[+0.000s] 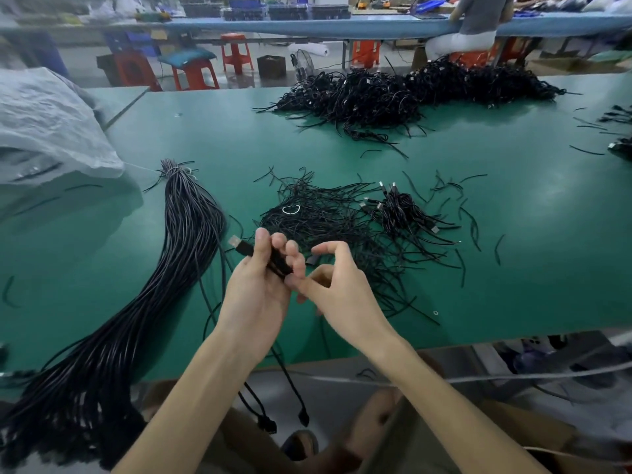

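View from the head camera. A green work table [513, 234] fills the field. A long bundle of black cables [178, 268] lies on its left half, tied at the far end and trailing over the near edge. At the centre is a loose scatter of thin black ties [325, 217], with a small bunch of coiled cables [400, 210] just to its right. A large heap of cables [393, 94] occupies the far side, and a clear plastic bag [51, 131] rests at the far left. Beyond the table stand red stools [195, 75] and a blue-topped bench [342, 27] where a seated person [478, 18] works.

The left hand [260, 289], palm up above the near edge, grips a folded black cable [244, 248], its metal plug projecting to the upper left and its ends hanging below the table. The right hand [338, 289] meets the left fingertips with curled fingers; whether it pinches anything cannot be told.
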The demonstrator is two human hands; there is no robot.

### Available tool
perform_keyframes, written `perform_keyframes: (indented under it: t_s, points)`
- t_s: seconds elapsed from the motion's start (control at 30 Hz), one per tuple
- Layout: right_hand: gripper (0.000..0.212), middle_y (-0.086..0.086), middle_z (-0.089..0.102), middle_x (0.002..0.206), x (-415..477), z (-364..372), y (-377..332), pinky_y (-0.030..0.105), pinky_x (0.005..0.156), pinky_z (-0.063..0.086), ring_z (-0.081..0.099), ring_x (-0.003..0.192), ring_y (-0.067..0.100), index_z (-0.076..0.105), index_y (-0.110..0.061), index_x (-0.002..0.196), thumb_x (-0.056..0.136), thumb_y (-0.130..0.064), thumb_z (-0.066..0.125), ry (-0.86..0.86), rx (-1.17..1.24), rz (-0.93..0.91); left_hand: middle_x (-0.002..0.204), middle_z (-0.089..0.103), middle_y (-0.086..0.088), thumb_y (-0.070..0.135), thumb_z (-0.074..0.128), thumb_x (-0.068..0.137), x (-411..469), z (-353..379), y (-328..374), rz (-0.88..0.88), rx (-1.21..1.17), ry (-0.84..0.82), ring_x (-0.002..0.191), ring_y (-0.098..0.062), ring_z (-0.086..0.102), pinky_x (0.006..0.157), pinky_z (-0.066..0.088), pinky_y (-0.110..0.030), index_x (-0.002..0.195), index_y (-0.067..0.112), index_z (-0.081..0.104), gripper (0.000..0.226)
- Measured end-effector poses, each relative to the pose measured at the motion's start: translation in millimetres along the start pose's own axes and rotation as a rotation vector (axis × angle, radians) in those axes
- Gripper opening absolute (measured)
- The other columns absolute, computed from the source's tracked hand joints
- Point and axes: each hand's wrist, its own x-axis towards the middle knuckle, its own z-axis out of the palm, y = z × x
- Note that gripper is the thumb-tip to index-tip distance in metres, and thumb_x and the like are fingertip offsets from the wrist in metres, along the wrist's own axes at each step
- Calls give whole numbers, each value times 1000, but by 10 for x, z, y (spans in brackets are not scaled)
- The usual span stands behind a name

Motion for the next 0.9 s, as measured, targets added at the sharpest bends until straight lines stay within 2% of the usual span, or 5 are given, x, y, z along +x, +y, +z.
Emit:
perform_keyframes:
  t_s: [0.23,0.4,0.53,0.73,0.9]
  points:
    - [55,-2,66,103,7,-5,21,54,75,54,59,79,40,55,-33,133,91,1,62,-156,53,-80,65,40,5,41,52,103,21,-16,-16,-11,201,-47,48,-9,31,53,37,-20,75,21,61,37]
    - [45,-19,64,91,10,4,77,31,86,57,63,88,4,58,-22,127,89,-10,77,-131,160,-73,71,63,-6,45,54,101,-14,6,-43,-42,383,-113,62,-17,59,64,52,-31,71,19,65,41]
    - [25,-13,60,73,5,18,106,28,60,53,56,67,8,66,-15,112,91,-3,70,-21,210,-64,92,73,-14,35,47,106,-32,-7,14,-86,407,-256,81,-23,69,65,49,-34,80,17,72,40]
    - [31,0,76,104,-48,27,78,34,91,58,71,102,14,71,-18,118,88,-15,78,11,304,-144,125,63,-27,10,42,106,-40,-160,207,-116,381,-530,120,-38,60,106,47,-41,114,-3,60,24]
    - [30,-3,73,110,-130,125,102,40,99,54,68,110,20,71,-32,116,88,-21,76,106,339,-238,120,68,-25,19,43,107,-130,-110,219,-38,529,-513,120,-40,63,103,50,-36,112,3,68,30]
